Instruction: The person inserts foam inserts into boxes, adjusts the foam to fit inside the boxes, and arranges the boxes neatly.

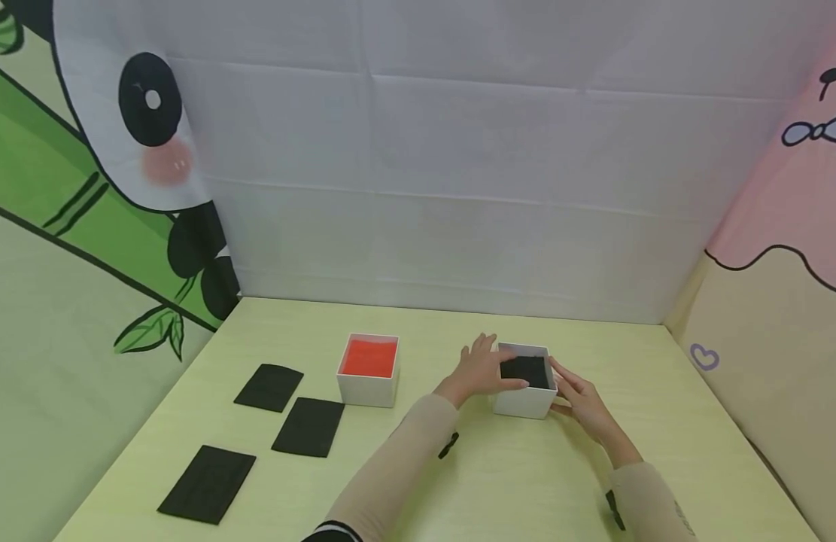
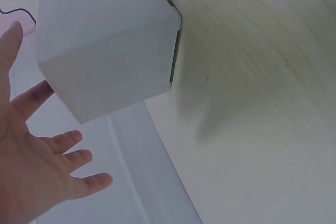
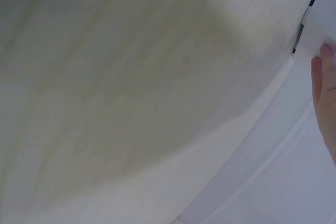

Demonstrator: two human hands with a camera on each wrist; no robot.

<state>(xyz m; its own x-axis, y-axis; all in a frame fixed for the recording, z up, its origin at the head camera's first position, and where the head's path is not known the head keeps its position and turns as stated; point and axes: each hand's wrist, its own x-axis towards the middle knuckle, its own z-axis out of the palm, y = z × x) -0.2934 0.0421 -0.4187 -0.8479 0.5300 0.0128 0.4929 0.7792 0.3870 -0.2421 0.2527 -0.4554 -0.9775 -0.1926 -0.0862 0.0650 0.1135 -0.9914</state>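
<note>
In the head view, two small white boxes stand on the pale yellow table [image 1: 526, 489]. The right box [image 1: 519, 406] has a black piece [image 1: 528, 369] in it, and the left box [image 1: 366, 392] has a red piece [image 1: 370, 357]. The left hand [image 1: 481, 370] has its fingers spread apart, with its thumb over the near rim of the right box. The right hand [image 1: 583, 405] lays straight fingers on that box's right side. Neither hand curls tight around anything.

I think the job is part done: each box has something in it, but three flat black sheets, a back one [image 1: 269, 387], a middle one [image 1: 309, 427] and a front one [image 1: 208, 484], lie loose. I can't tell if they go in too. The back wall [image 1: 424, 241] is near the boxes; there is lots of room in front and to the right.

In the left wrist view, the left hand's fingers are apart beside the box, and one goes behind it.

In the right wrist view, the right hand's fingertips touch the box wall, close to the table's edge.
</note>
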